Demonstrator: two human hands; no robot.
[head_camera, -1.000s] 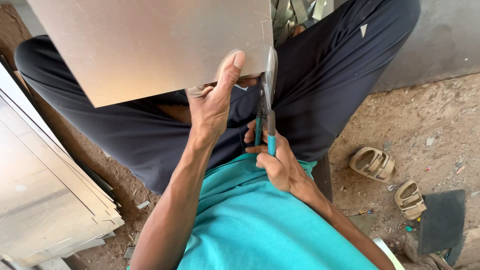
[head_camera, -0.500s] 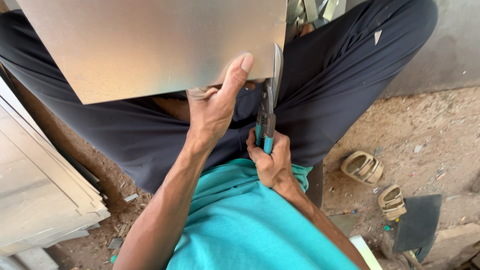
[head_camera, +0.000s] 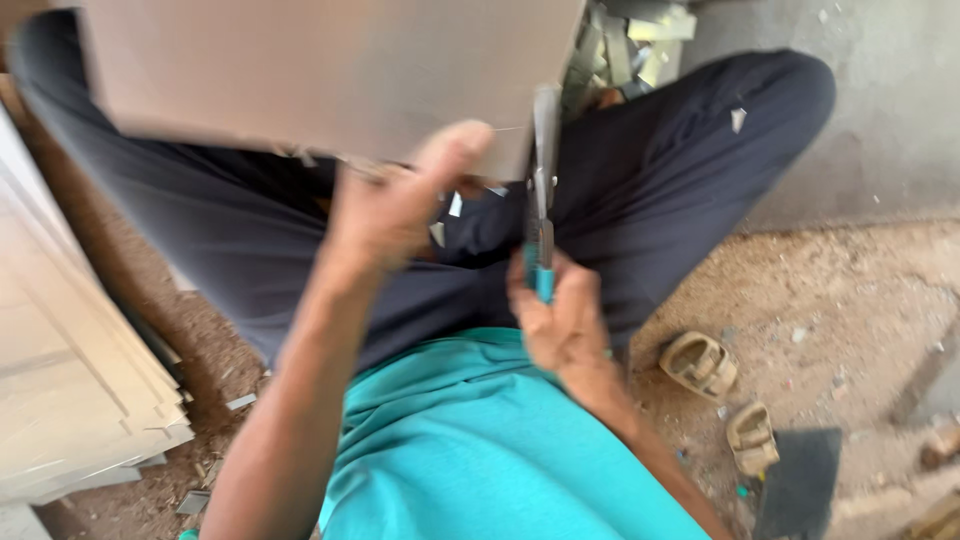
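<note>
Nearest, the right hand (head_camera: 565, 325) is closed around the teal handles of the metal snips (head_camera: 543, 200), blades pointing to 12 o'clock. At 10 o'clock from it, the left hand (head_camera: 395, 205) pinches the metal sheet (head_camera: 330, 70), thumb on top.

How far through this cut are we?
Done: metal offcuts already lie on the ground beyond the knees. In hand: the left hand grips the metal sheet by its near edge, and the right hand works the snips at its right edge. Left: most of the sheet looks uncut, though the picture is blurred.
</note>
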